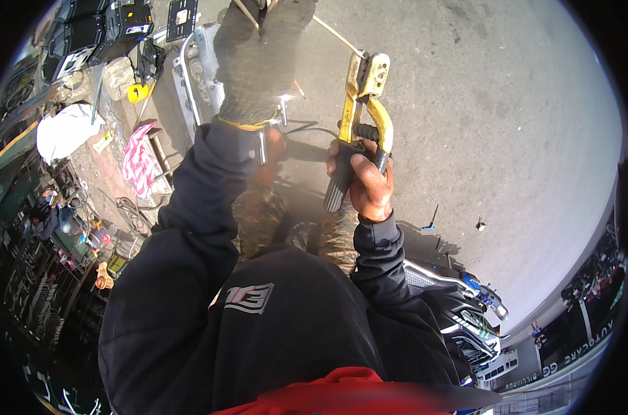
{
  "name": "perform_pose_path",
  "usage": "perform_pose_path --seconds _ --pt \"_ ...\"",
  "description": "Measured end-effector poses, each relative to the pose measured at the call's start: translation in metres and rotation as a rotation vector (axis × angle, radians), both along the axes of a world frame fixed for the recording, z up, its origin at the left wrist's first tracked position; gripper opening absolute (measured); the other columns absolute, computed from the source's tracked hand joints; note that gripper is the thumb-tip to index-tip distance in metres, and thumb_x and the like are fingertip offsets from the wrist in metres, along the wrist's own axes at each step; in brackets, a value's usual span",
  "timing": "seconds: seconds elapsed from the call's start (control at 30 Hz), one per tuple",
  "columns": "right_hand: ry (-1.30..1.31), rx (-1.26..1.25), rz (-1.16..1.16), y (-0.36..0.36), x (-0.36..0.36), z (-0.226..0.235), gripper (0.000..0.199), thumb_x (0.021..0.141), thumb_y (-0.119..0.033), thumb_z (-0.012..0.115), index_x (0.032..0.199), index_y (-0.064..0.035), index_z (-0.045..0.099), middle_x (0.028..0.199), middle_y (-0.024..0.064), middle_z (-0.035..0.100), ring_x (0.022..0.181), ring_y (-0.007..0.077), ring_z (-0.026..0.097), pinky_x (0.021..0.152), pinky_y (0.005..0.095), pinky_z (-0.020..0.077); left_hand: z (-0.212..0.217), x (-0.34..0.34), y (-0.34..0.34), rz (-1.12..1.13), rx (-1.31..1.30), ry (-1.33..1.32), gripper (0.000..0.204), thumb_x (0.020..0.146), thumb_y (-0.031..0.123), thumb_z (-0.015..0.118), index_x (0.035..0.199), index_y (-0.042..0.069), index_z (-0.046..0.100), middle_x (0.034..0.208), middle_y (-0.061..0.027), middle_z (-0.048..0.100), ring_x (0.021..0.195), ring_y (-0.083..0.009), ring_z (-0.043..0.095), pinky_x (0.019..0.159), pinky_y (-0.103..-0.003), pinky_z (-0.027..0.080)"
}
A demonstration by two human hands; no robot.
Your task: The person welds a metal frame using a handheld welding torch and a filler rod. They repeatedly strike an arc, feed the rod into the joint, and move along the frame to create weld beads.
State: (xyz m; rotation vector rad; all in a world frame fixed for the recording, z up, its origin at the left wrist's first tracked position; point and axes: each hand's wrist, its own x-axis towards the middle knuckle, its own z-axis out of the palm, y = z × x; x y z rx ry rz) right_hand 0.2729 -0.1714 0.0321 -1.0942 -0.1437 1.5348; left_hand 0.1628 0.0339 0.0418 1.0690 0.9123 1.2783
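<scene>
My right hand [366, 181] is bare and closed around the black grip of a yellow welding electrode holder [363, 90], held upright over the concrete. A thin electrode rod [336, 34] sticks out of its jaw toward the upper left. My left hand [258, 62] wears a grey knit glove and reaches forward over a silver metal frame [204, 55] lying on the ground. Its fingers run to the picture's top edge, where a thin stick [247, 12] crosses them. Whether the glove grips anything is hidden.
A black cable [307, 128] lies under my hands. To the left are a pink-and-white striped cloth [139, 162], a white sack [65, 130], a yellow object [137, 91] and black cases [99, 28]. A motorcycle [466, 315] stands at the lower right. Grey concrete [507, 111] spreads to the right.
</scene>
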Motion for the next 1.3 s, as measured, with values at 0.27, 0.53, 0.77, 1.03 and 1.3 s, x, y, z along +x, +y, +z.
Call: perform_pose_path --seconds 0.27,0.53,0.77,1.03,1.3 --pt "-0.101 -0.090 0.069 -0.001 -0.002 0.000 0.053 0.090 -0.028 0.065 0.128 0.0077 0.058 0.106 0.0145 0.070 0.086 0.0201 0.066 0.075 0.0339 0.0535 0.015 0.005 -0.008 0.013 -0.022 0.506 0.014 0.102 0.000 0.062 0.116 0.002 0.064 0.098 -0.0027 0.062 0.090 -0.0098 0.062 0.083 -0.026 0.057" --pt "-0.125 -0.135 0.105 0.001 0.000 -0.002 0.050 0.090 -0.031 0.066 0.123 0.0067 0.061 0.104 0.0133 0.069 0.087 0.0197 0.066 0.075 0.0337 0.0534 0.013 0.003 -0.009 0.031 -0.092 0.395 0.016 0.102 0.004 0.064 0.117 0.000 0.062 0.096 -0.0020 0.062 0.085 -0.0080 0.058 0.074 -0.025 0.052" --pt "-0.148 -0.164 0.200 0.005 0.004 -0.003 0.053 0.091 -0.035 0.066 0.125 0.0049 0.060 0.100 0.0110 0.067 0.086 0.0184 0.064 0.076 0.0331 0.0522 0.023 -0.013 -0.006 -0.123 0.055 0.941 0.029 0.106 0.021 0.061 0.130 0.004 0.061 0.112 -0.0100 0.068 0.102 -0.0257 0.071 0.092 -0.046 0.060" --pt "-0.070 -0.195 0.039 0.003 -0.004 -0.009 0.049 0.100 -0.043 0.065 0.126 -0.0008 0.062 0.106 0.0081 0.066 0.096 0.0178 0.062 0.085 0.0362 0.0516 0.004 -0.053 -0.009 -0.125 -0.121 0.607 0.029 0.102 0.019 0.069 0.122 -0.001 0.064 0.091 -0.0027 0.064 0.093 -0.0118 0.065 0.082 -0.029 0.055" --pt "0.019 -0.272 -0.017 -0.039 0.030 -0.044 0.051 0.104 -0.045 0.058 0.133 -0.0042 0.055 0.122 0.0125 0.062 0.109 0.0257 0.061 0.094 0.0498 0.0514 0.049 -0.210 0.005 0.248 -0.219 0.296 0.021 0.102 0.019 0.065 0.119 0.007 0.064 0.091 -0.0054 0.065 0.079 -0.0176 0.067 0.072 -0.037 0.060"
